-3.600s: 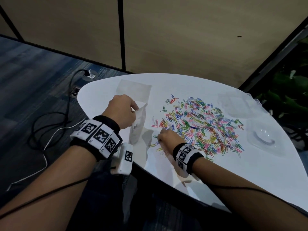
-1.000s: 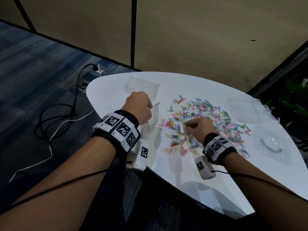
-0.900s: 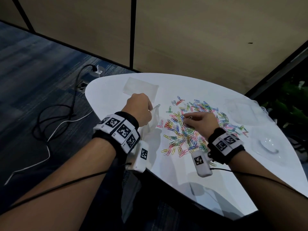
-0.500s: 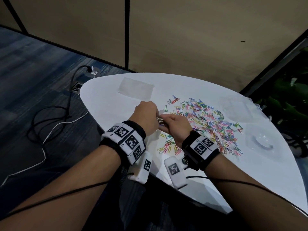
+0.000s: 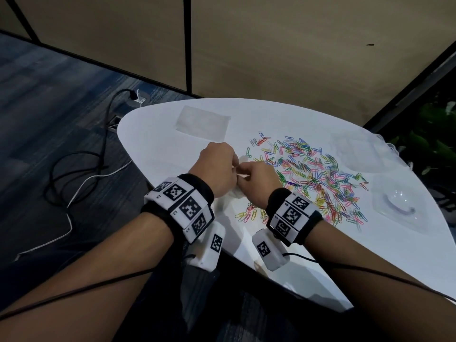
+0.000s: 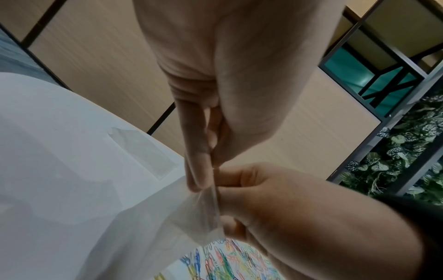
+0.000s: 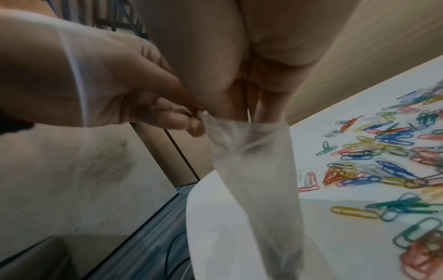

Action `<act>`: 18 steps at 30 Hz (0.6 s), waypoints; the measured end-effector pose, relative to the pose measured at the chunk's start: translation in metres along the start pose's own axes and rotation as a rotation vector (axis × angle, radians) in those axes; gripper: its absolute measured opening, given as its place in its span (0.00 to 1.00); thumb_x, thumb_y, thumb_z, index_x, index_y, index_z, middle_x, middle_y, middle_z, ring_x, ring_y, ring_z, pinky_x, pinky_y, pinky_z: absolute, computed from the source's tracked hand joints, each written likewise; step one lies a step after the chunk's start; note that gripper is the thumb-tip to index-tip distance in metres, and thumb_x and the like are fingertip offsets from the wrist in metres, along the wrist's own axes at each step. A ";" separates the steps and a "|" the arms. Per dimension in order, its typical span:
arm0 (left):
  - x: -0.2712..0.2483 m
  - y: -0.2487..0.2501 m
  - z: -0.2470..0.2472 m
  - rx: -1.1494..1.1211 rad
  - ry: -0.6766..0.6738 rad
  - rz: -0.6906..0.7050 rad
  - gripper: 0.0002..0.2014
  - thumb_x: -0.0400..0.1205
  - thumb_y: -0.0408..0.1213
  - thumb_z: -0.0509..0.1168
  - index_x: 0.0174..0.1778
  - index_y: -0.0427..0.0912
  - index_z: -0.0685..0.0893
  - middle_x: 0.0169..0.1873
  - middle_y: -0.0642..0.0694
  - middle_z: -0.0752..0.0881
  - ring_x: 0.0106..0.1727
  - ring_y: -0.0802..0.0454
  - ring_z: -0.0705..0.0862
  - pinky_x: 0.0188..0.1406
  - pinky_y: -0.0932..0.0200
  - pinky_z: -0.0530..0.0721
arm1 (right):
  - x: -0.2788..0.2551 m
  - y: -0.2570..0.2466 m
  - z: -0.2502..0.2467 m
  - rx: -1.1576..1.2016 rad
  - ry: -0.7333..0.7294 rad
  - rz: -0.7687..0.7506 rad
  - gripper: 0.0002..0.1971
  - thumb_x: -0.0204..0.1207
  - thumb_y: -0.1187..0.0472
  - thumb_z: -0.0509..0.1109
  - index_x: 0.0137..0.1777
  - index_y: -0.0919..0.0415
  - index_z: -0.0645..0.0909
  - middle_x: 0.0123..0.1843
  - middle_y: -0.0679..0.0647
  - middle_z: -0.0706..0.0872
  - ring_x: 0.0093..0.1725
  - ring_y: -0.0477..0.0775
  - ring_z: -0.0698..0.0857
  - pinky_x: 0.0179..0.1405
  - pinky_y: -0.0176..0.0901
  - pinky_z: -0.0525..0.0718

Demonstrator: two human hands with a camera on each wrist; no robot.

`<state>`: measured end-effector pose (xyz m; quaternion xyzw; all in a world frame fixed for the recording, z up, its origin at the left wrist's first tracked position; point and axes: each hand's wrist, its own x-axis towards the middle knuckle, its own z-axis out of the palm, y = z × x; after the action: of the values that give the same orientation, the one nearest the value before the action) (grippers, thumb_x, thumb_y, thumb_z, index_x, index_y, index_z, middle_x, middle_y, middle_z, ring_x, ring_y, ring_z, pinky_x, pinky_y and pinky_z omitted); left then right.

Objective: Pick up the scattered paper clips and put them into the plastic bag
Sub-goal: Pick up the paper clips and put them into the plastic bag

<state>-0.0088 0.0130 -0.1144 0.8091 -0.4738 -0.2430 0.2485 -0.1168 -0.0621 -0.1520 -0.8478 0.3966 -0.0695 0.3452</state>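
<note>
A small clear plastic bag (image 5: 232,193) hangs upright over the white table (image 5: 158,144), its mouth held up between my hands. My left hand (image 5: 234,166) pinches the bag's rim (image 6: 210,191) between thumb and fingers. My right hand (image 5: 243,175) has its bunched fingertips (image 7: 268,108) dipped into the bag's mouth (image 7: 239,130), and a thin pale paper clip shows between thumb and fingers. Many coloured paper clips (image 5: 315,178) lie scattered on the table just right of my hands; the clips (image 7: 383,161) also show beside the bag.
A second flat clear bag (image 5: 202,122) lies at the table's far left. Clear plastic packaging (image 5: 357,154) and a clear dish (image 5: 399,203) sit at the right edge. Cables (image 5: 81,169) trail on the carpet to the left, and a plant (image 5: 434,149) stands at the right.
My right hand left the clip pile, swung left to the bag and now has its fingertips in the mouth. My left hand has kept hold of the bag throughout.
</note>
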 end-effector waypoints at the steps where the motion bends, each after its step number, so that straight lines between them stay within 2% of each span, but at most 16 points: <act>1: 0.000 0.000 -0.001 -0.005 0.010 -0.006 0.12 0.77 0.27 0.65 0.46 0.42 0.93 0.38 0.43 0.87 0.49 0.41 0.89 0.48 0.54 0.88 | 0.000 0.001 0.000 0.001 -0.046 -0.005 0.13 0.77 0.66 0.64 0.54 0.57 0.88 0.38 0.48 0.84 0.33 0.46 0.79 0.32 0.33 0.73; 3: 0.001 -0.002 -0.003 -0.011 0.028 -0.013 0.12 0.77 0.28 0.66 0.49 0.42 0.94 0.38 0.43 0.86 0.50 0.41 0.89 0.53 0.52 0.89 | -0.001 0.000 -0.005 0.025 -0.096 -0.071 0.15 0.76 0.68 0.63 0.54 0.58 0.89 0.41 0.51 0.88 0.35 0.48 0.84 0.35 0.38 0.80; 4: 0.001 -0.004 -0.006 -0.012 0.037 -0.015 0.12 0.77 0.28 0.67 0.49 0.42 0.94 0.39 0.43 0.87 0.50 0.40 0.89 0.54 0.51 0.89 | 0.000 0.000 -0.010 0.090 -0.070 -0.107 0.15 0.76 0.70 0.62 0.52 0.58 0.89 0.41 0.53 0.91 0.37 0.50 0.88 0.40 0.44 0.86; 5: 0.002 -0.006 -0.008 -0.013 0.044 -0.019 0.12 0.78 0.29 0.67 0.49 0.42 0.94 0.41 0.41 0.89 0.50 0.40 0.89 0.54 0.51 0.89 | -0.001 0.001 -0.015 0.194 -0.013 -0.116 0.16 0.75 0.71 0.62 0.50 0.59 0.90 0.42 0.54 0.92 0.39 0.51 0.91 0.44 0.49 0.90; 7: 0.004 -0.011 -0.014 -0.027 0.057 -0.039 0.11 0.78 0.29 0.67 0.49 0.42 0.94 0.44 0.38 0.91 0.50 0.39 0.90 0.53 0.51 0.90 | 0.003 0.012 -0.027 0.335 0.143 -0.096 0.16 0.75 0.73 0.61 0.46 0.61 0.91 0.41 0.55 0.92 0.38 0.51 0.92 0.44 0.52 0.92; 9: 0.005 -0.015 -0.019 -0.033 0.060 -0.059 0.11 0.78 0.29 0.66 0.47 0.42 0.95 0.45 0.36 0.91 0.52 0.38 0.89 0.53 0.51 0.91 | 0.006 0.028 -0.034 0.256 0.209 -0.067 0.15 0.77 0.71 0.62 0.49 0.59 0.91 0.45 0.54 0.93 0.42 0.49 0.92 0.48 0.52 0.91; 11: 0.005 -0.017 -0.022 -0.028 0.063 -0.074 0.12 0.78 0.28 0.65 0.47 0.42 0.95 0.44 0.36 0.91 0.54 0.39 0.88 0.54 0.49 0.91 | 0.004 0.048 -0.030 -0.004 0.092 -0.057 0.14 0.81 0.65 0.63 0.61 0.56 0.87 0.58 0.54 0.90 0.53 0.50 0.90 0.60 0.51 0.87; 14: 0.005 -0.016 -0.023 -0.013 0.052 -0.080 0.14 0.78 0.26 0.64 0.46 0.41 0.95 0.39 0.38 0.91 0.49 0.41 0.90 0.54 0.49 0.92 | -0.005 0.075 0.000 -0.360 -0.247 -0.146 0.22 0.86 0.56 0.60 0.79 0.55 0.70 0.79 0.55 0.74 0.75 0.56 0.76 0.76 0.49 0.72; 16: 0.005 -0.017 -0.022 0.001 0.042 -0.080 0.13 0.78 0.26 0.64 0.47 0.40 0.94 0.36 0.39 0.91 0.42 0.44 0.92 0.51 0.50 0.92 | -0.011 0.092 0.027 -0.525 -0.382 -0.245 0.28 0.86 0.54 0.56 0.84 0.57 0.58 0.85 0.60 0.59 0.83 0.59 0.64 0.81 0.51 0.63; 18: 0.005 -0.019 -0.022 0.002 0.038 -0.094 0.13 0.77 0.26 0.65 0.48 0.41 0.94 0.38 0.39 0.90 0.34 0.47 0.91 0.47 0.51 0.93 | -0.018 0.107 0.047 -0.720 -0.421 -0.341 0.32 0.86 0.49 0.52 0.86 0.61 0.50 0.87 0.65 0.49 0.85 0.64 0.53 0.83 0.58 0.57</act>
<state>0.0197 0.0205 -0.1103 0.8353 -0.4307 -0.2385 0.2447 -0.1773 -0.0722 -0.2533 -0.9628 0.1711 0.1909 0.0849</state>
